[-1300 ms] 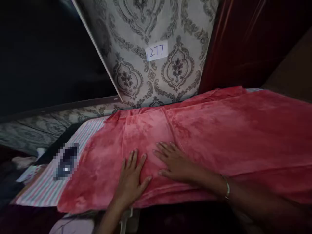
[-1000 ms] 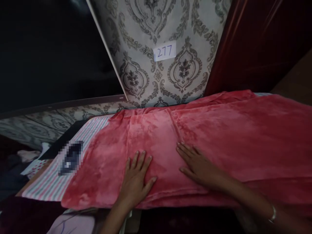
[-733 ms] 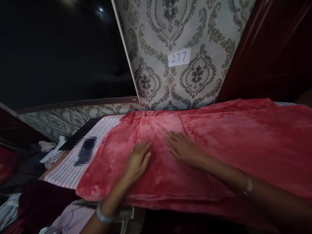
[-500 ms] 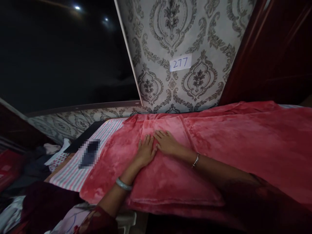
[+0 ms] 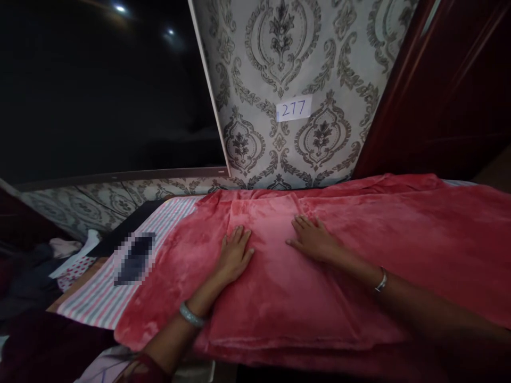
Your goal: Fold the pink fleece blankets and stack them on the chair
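A red plush blanket (image 5: 271,298) lies spread over the table, with a folded panel of it in the middle under my hands. My left hand (image 5: 235,256) rests flat on the left part of this panel, fingers stretched away from me. Toward the panel's right edge lies my right hand (image 5: 313,239), palm down with its fingers spread. Neither hand grips the cloth. Bracelets circle both wrists. The blanket's layered front edge shows below the hands.
A striped cloth (image 5: 90,303) sticks out beneath the blanket at left, bearing a blurred dark item (image 5: 136,259). Behind stands a large black screen (image 5: 104,96). A paper marked 277 (image 5: 294,108) hangs on the patterned wall. Dark clothes (image 5: 51,346) lie at lower left.
My right hand has slid right across the panel, away from my left hand, which has shifted slightly left and down. The hands were touching or nearly touching before. The view has shifted slightly.
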Motion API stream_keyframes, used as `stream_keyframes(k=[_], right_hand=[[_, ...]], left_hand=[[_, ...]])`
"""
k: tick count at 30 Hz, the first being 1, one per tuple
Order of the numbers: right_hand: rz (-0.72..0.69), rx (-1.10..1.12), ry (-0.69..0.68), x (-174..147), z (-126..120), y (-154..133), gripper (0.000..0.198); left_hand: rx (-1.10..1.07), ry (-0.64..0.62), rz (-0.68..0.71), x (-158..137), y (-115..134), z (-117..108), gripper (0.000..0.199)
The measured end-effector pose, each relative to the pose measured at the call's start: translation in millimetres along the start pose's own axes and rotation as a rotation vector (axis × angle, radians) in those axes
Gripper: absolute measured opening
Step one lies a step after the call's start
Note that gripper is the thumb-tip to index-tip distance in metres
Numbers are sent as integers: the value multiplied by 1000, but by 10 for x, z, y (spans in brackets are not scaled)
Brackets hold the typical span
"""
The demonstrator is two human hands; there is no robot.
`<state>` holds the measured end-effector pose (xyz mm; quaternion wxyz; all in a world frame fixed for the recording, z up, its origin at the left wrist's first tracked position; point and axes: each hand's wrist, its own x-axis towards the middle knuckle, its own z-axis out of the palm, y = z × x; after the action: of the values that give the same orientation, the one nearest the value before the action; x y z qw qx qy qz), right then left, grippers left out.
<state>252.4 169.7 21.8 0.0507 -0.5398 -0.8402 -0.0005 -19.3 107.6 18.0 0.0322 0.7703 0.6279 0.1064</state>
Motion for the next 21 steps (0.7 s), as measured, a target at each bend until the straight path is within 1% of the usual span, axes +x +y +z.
stream_keyframes(k=[3,6,8,11,13,15,18,21], right_hand=[[-58,22,61,270,-229,-141,58],[-110,104,97,645,-390,-439,55],[-126,144,84,861,-380,-635,55],[-189,162,61,1045,-193,-772,53],[-222,167,51,1081,-32,-730,53],[-191,157,62,1081,88,-604,58],[-59,95,114,1074,159,-339,65],[107,49,108,1066,186,-81,68]], left_hand=[[-46,39,-28,258,-67,-215,55],[3,47,-87,624,-93,-363,57],[33,42,-120,822,-72,-352,56],[51,47,-95,955,-25,-192,53],[80,48,-70,962,-22,-65,53],[119,44,-55,954,-48,24,54],[150,31,-51,967,-98,68,55],[144,21,-58,993,-117,62,55]])
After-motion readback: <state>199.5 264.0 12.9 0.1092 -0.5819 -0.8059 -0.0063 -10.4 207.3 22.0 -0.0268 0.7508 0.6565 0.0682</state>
